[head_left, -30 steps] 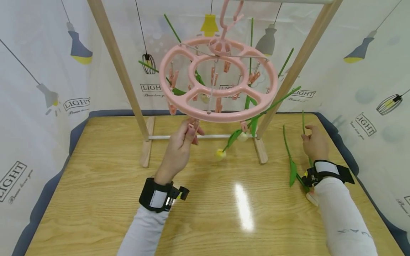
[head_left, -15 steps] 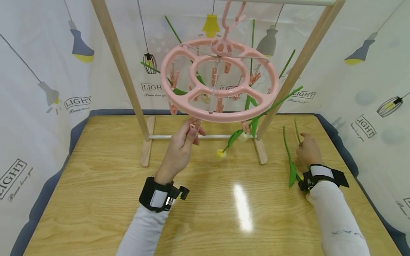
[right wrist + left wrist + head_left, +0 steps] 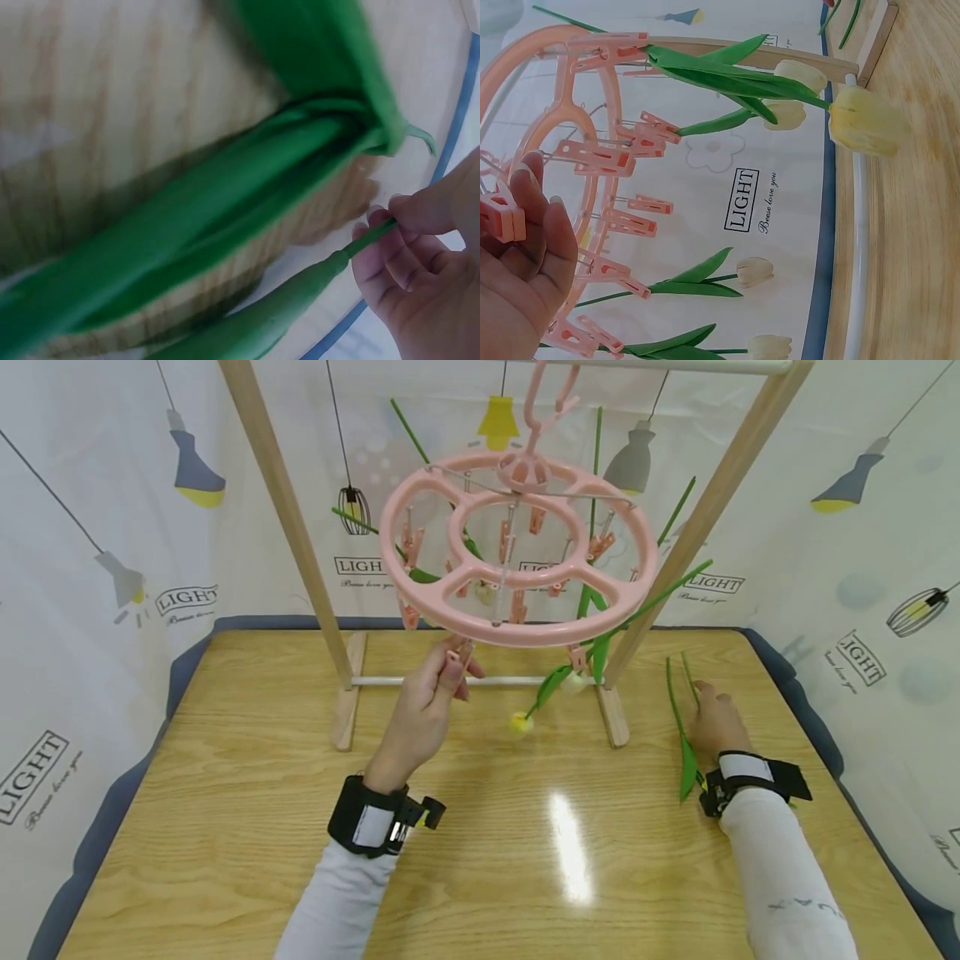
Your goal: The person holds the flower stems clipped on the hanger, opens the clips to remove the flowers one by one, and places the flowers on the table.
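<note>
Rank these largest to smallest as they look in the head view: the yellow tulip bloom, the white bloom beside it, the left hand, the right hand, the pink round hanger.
1. Pink round hanger
2. Left hand
3. Right hand
4. Yellow tulip bloom and white bloom: too alike to rank.

Right grip [image 3: 718, 720] further left, stem [image 3: 688, 673] too

Probably a small, screened-off tabletop booth.
Lamp-printed sheeting [image 3: 255, 547] stands along three sides of a wood-grain table [image 3: 480, 860].
</note>
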Demonstrator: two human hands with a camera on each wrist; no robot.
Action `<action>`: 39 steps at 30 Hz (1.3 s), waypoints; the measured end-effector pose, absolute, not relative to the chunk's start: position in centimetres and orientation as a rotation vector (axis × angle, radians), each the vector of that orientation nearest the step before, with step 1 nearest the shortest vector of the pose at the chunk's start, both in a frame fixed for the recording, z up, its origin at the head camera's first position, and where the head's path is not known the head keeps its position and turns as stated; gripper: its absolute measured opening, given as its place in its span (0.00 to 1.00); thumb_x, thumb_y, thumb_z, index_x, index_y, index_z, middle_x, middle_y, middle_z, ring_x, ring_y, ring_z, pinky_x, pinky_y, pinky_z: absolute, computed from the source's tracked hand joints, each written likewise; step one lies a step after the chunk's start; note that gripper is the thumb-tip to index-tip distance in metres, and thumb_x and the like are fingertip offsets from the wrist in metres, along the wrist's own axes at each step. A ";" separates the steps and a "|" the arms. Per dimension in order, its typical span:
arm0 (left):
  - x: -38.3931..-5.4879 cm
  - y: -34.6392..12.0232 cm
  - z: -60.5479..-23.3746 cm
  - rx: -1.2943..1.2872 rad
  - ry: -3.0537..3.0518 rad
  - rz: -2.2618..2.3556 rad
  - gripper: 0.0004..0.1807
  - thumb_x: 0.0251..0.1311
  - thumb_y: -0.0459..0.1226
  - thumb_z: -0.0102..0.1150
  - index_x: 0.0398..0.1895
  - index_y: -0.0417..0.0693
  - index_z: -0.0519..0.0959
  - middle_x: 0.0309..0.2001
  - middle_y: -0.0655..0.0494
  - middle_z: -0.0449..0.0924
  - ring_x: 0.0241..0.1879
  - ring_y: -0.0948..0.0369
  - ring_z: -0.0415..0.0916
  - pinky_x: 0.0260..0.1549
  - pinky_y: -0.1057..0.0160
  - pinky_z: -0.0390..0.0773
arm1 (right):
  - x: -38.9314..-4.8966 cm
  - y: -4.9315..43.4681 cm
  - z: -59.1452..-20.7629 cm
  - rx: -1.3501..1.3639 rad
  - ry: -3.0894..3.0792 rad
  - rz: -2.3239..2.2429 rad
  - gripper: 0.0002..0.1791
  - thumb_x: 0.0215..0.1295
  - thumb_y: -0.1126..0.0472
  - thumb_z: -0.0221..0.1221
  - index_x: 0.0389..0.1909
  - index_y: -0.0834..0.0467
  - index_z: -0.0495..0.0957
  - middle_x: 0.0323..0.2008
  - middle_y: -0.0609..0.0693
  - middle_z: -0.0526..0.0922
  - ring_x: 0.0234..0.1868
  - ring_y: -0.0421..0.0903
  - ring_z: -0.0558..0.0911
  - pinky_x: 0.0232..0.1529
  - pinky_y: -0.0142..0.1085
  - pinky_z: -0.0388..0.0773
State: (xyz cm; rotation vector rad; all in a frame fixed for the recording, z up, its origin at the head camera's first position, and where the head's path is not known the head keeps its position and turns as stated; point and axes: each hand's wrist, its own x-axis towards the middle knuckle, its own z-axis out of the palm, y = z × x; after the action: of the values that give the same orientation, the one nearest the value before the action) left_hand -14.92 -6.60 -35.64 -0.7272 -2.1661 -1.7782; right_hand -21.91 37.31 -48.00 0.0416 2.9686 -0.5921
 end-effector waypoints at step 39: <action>-14.9 -6.8 -35.4 -0.705 -2.181 -1.833 0.21 0.74 0.32 0.43 0.67 0.41 0.65 0.37 0.36 0.80 0.29 0.51 0.72 0.30 0.65 0.76 | -21.3 35.8 -47.1 0.047 2.841 -0.465 0.31 0.70 0.68 0.42 0.73 0.68 0.49 0.56 0.85 0.58 0.51 0.80 0.66 0.44 0.70 0.71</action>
State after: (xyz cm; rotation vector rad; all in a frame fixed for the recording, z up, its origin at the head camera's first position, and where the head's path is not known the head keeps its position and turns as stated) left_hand -14.87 -6.76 -35.44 -0.7047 -2.1813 -1.8326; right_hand -21.27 35.80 -47.08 0.0470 2.8408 -0.4647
